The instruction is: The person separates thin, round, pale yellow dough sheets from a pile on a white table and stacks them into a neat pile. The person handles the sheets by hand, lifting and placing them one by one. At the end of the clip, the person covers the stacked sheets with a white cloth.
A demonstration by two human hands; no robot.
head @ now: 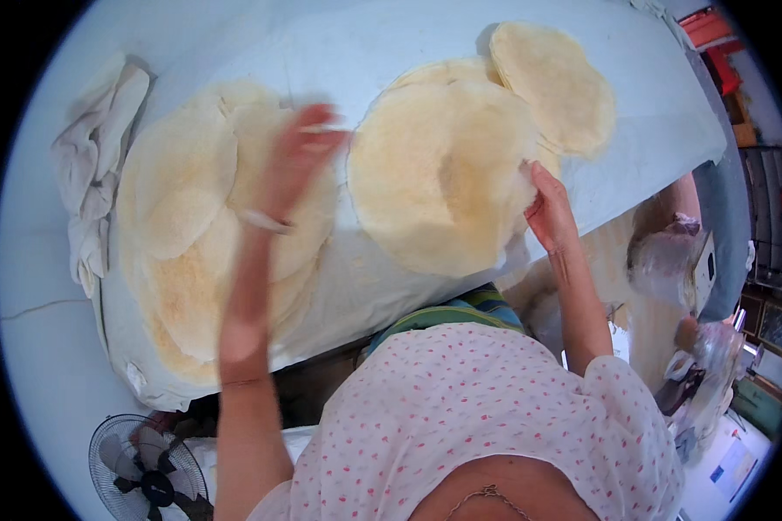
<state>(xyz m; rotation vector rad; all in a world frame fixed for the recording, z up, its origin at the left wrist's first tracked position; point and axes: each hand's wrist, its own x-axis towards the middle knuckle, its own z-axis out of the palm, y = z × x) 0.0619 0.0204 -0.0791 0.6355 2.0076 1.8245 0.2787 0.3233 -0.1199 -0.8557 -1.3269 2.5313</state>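
Observation:
My right hand [550, 205] pinches the right edge of a large, thin round flatbread [404, 169], which lies over a stack of similar rounds. Part of this flatbread is blurred near the hand. My left hand [309, 146], also blurred, is over the right side of a wide, overlapping pile of flatbreads [182, 176], close to the large round's left edge. Whether its fingers hold anything cannot be made out. A smaller bundle of flatbreads [554, 84] sits at the upper right, overlapping the stack's edge.
A white cloth [645, 117] covers the table. Along the left wall lies a crumpled cloth [94, 156]. A black fan [150, 469] stands at the lower left. Clear plastic packages [665, 267] and other household items are to the right, beyond the table's edge.

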